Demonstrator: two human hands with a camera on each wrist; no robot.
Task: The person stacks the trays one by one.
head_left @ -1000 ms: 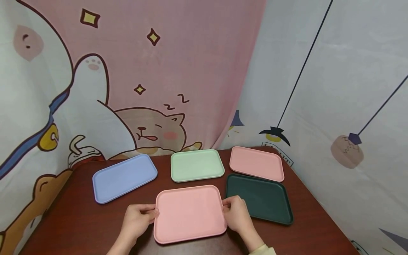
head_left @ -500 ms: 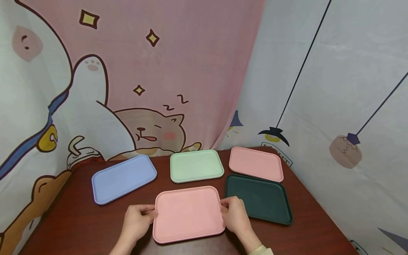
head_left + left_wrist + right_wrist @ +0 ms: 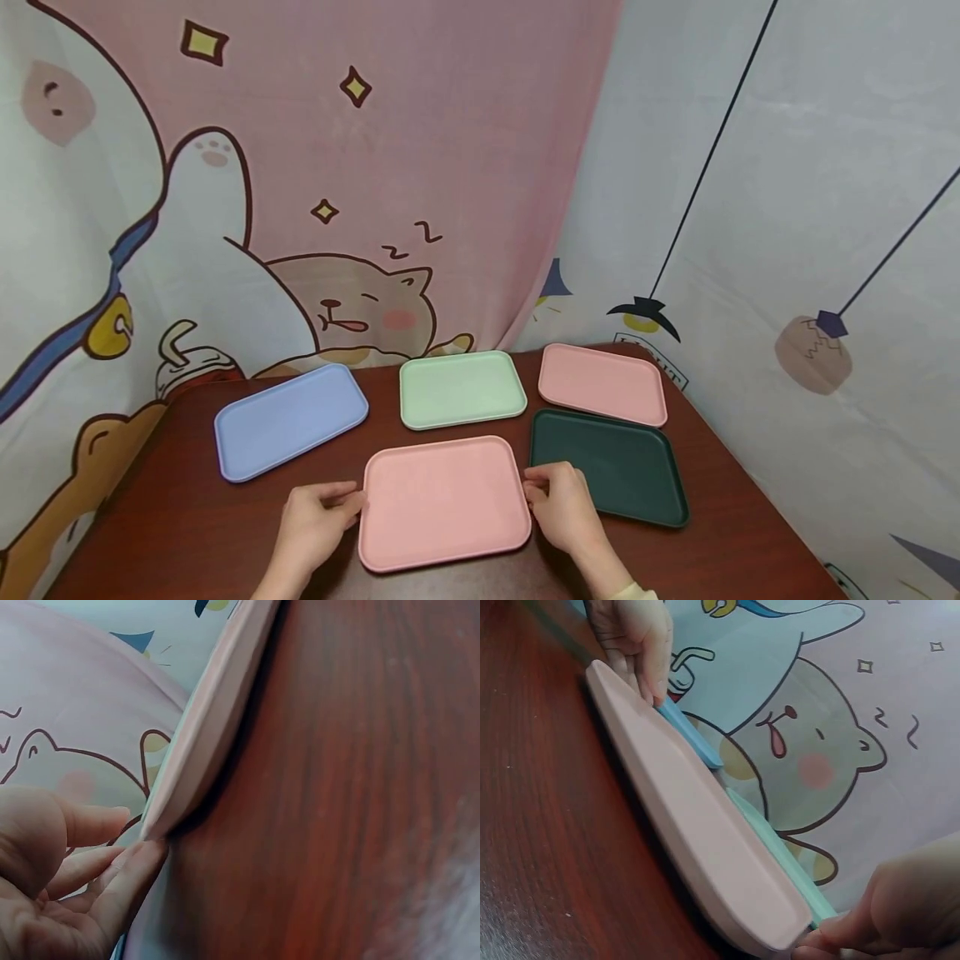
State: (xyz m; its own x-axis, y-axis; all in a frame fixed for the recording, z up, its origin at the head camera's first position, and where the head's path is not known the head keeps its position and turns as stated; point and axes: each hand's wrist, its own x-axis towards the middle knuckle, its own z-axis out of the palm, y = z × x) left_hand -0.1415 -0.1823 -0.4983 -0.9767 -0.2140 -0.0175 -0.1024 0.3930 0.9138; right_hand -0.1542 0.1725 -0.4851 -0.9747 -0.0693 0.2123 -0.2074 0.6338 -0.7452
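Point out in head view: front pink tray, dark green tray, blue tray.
Front pink tray (image 3: pixel 445 504): head view, middle of its flat inner surface.
Dark green tray (image 3: pixel 618 467): head view, inner surface.
Blue tray (image 3: pixel 291 423): head view, middle of its inner surface.

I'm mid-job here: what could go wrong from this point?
1. The near pink tray might slip or tip if lifted now: in the left wrist view, the thumb of the left hand stands clear of it, so that side looks unpinched.
2. The right hand is right by the dark green tray and could knock it in moving outward.
3. That knock might shift the far pink tray, close behind.
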